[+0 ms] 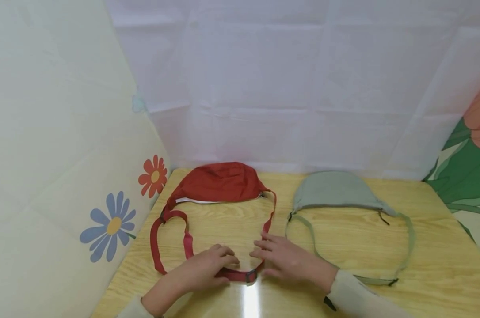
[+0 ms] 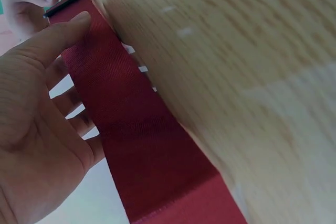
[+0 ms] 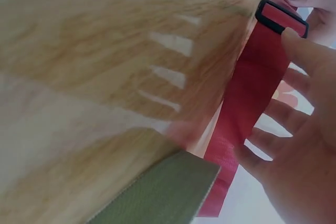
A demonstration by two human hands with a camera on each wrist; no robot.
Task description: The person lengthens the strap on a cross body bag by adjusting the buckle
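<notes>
A red waist bag (image 1: 224,182) lies at the back left of the table, its strap looped toward the front. My left hand (image 1: 208,267) is at the front of that loop. Its thumb lies on the red strap (image 2: 126,93) and its fingers reach behind it, so the webbing is pinched between them. On the right side of the loop is my right hand (image 1: 289,260), fingers spread and fairly straight across the strap. In the right wrist view its thumb tip touches the edge of the black buckle (image 3: 282,18), with the fingers along the strap's edge.
A grey-green waist bag (image 1: 335,190) lies to the right, its green strap (image 1: 411,243) looped forward and passing under my right forearm. The wooden table (image 1: 343,243) meets a white cloth backdrop (image 1: 256,88) behind and a flower-printed panel (image 1: 65,154) on the left.
</notes>
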